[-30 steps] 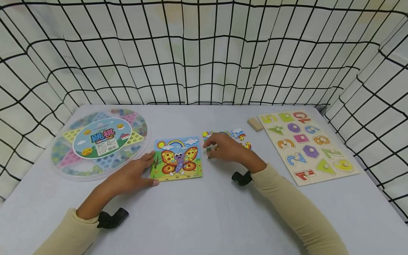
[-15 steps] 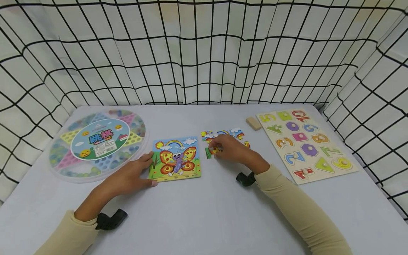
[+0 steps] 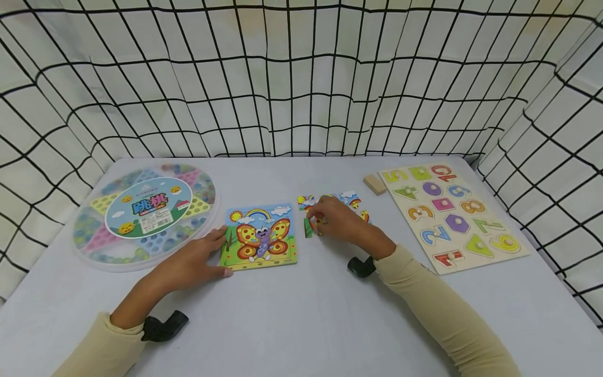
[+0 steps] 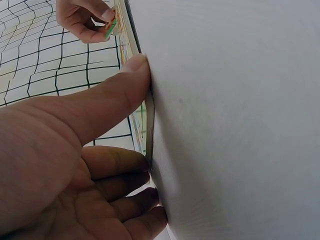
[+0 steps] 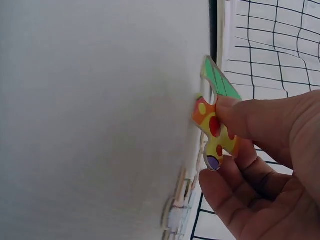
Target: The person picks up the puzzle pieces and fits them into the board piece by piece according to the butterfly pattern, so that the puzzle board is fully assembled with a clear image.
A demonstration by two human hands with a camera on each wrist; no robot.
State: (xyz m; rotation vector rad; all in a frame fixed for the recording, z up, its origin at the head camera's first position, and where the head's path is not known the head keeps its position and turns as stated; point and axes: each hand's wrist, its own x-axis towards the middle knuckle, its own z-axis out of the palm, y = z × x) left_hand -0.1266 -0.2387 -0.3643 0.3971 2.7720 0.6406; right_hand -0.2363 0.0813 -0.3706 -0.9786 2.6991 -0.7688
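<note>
A square butterfly picture puzzle (image 3: 259,235) lies flat on the white table. Across its left side and near-left corner rests my left hand (image 3: 195,262), thumb and fingertips touching the board's edge (image 4: 149,125) in the left wrist view. To the right of that board, my right hand (image 3: 341,222) pinches a puzzle piece (image 5: 216,131) between thumb and fingers. The piece is yellow and orange with red spots and a purple tip, held tilted. A green piece (image 3: 308,228) shows just left of the right hand. More colourful pieces (image 3: 348,198) lie behind that hand, partly hidden by it.
On the left lies a round clear-lidded Chinese checkers set (image 3: 148,214). A wooden number and shape board (image 3: 454,214) is at the right, with a small wooden block (image 3: 375,184) near its far-left corner. Black netting (image 3: 292,112) encloses the table's far side and both sides.
My right hand has shifted slightly right from its place a second ago and now pinches a puzzle piece, uncovering the green piece. My left hand stays at the butterfly puzzle.
</note>
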